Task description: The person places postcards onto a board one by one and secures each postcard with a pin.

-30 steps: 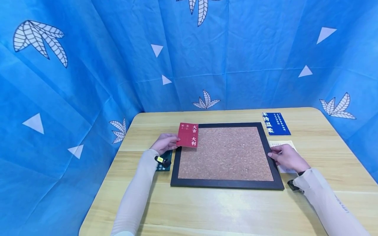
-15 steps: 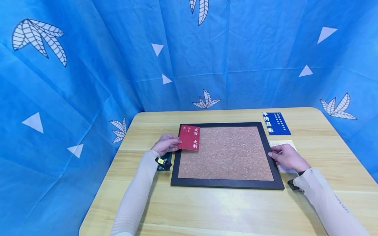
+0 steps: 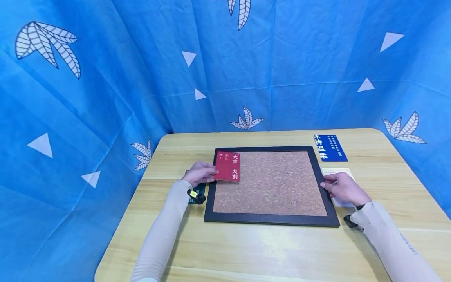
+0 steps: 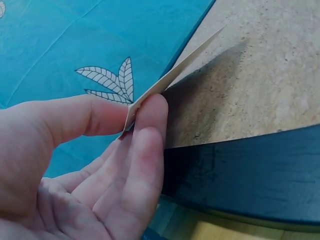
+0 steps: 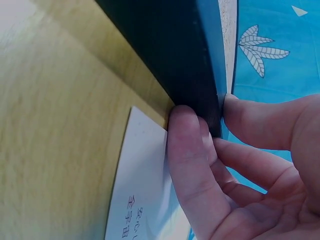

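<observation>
In the head view a cork board (image 3: 275,188) with a black frame lies on the wooden table. My left hand (image 3: 200,173) pinches a red card (image 3: 228,166) with white characters by its left edge, thumb on one side and fingers on the other. In the left wrist view the card (image 4: 172,75) tilts over the cork and casts a shadow there; whether its far edge touches the cork, I cannot tell. My right hand (image 3: 343,187) grips the frame's right side, the thumb on its face and the fingers along its outer edge, as the right wrist view shows.
A dark green card (image 3: 199,188) lies left of the board, partly under my left wrist. To the right, a pale card (image 3: 341,202) is partly covered by my right hand. Farther back lies a blue card (image 3: 331,148). A blue patterned curtain (image 3: 299,102) hangs behind the table (image 3: 253,250).
The left hand has moved the red card slightly to the right and nearer the person, over the board's upper left corner. The right hand and the board have stayed put.
</observation>
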Tool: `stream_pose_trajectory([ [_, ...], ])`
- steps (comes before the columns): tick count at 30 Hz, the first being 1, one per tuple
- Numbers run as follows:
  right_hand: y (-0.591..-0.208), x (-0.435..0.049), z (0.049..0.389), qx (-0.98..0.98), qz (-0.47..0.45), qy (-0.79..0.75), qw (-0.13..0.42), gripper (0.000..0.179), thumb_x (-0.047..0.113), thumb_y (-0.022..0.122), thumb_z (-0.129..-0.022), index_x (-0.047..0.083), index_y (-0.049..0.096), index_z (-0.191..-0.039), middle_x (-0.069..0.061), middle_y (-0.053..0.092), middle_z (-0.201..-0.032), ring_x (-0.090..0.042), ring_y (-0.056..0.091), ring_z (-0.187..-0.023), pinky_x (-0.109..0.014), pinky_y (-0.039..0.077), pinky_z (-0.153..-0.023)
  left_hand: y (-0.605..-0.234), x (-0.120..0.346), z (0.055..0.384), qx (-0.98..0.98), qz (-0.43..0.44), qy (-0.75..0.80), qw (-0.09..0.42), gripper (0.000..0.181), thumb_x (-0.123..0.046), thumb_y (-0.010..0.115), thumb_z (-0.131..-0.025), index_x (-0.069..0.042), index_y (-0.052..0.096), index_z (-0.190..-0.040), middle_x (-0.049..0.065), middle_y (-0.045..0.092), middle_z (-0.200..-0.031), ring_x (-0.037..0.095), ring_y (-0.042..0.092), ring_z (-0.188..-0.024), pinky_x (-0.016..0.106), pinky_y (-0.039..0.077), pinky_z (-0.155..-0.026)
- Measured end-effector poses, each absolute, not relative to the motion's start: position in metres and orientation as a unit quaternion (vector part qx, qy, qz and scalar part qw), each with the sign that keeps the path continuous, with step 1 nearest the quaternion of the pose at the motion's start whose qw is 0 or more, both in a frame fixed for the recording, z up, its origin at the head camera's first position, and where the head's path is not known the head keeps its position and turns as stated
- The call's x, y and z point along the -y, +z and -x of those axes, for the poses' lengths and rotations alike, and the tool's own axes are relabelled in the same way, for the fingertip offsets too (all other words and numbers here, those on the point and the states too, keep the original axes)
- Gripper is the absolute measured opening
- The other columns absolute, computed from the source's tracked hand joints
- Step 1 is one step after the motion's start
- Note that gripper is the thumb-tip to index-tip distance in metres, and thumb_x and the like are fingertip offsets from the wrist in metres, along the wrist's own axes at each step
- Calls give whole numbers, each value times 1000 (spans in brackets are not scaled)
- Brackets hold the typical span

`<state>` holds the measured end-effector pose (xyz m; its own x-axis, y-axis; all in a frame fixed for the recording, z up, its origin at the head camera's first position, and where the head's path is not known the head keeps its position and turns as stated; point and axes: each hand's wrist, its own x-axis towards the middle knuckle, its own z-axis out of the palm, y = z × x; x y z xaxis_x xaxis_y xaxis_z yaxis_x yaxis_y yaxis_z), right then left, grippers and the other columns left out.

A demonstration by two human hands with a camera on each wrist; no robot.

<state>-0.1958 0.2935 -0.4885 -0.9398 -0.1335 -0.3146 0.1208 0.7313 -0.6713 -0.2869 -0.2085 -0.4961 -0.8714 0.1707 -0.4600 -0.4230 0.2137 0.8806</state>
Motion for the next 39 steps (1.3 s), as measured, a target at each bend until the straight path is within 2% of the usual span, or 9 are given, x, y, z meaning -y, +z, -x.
stream_pose_trajectory([
  [10, -490, -293, 196, -916, 7, -364, 169, 50, 14, 57, -105, -20, 48, -141, -31, 68, -118, -17, 68, -83, -30, 59, -69, -492, 202, 283, -759, 80, 600, 239, 38, -8, 74, -93, 8, 63, -126, 2, 76, -86, 9, 72, -71, 23, 61, -71],
  [19, -489, -293, 196, -915, 10, -366, 168, 49, 13, 57, -105, -20, 49, -140, -32, 68, -119, -17, 68, -85, -30, 60, -69, -492, 193, 285, -807, 92, 537, 229, 30, -13, 77, -93, 1, 71, -118, 13, 78, -102, 11, 74, -72, 25, 62, -71],
  [29, -489, -293, 197, -916, 13, -366, 164, 48, 13, 57, -105, -21, 50, -139, -31, 69, -116, -18, 69, -86, -30, 60, -69, -482, 182, 281, -838, 80, 492, 222, 25, -14, 77, -93, 2, 74, -112, 12, 76, -91, 11, 72, -64, 24, 61, -67],
  [36, -488, -293, 196, -915, 9, -367, 167, 49, 14, 57, -106, -21, 49, -139, -32, 68, -118, -18, 69, -86, -31, 61, -70, -483, 177, 285, -861, 76, 456, 212, 23, -15, 78, -92, 1, 75, -108, 12, 77, -90, 12, 70, -62, 26, 61, -65],
  [39, -488, -293, 196, -915, 7, -366, 171, 49, 14, 57, -106, -21, 49, -139, -32, 68, -118, -18, 69, -85, -31, 61, -70, -482, 175, 286, -868, 69, 446, 207, 26, -15, 78, -92, 1, 72, -111, 13, 77, -92, 15, 71, -63, 27, 62, -65],
])
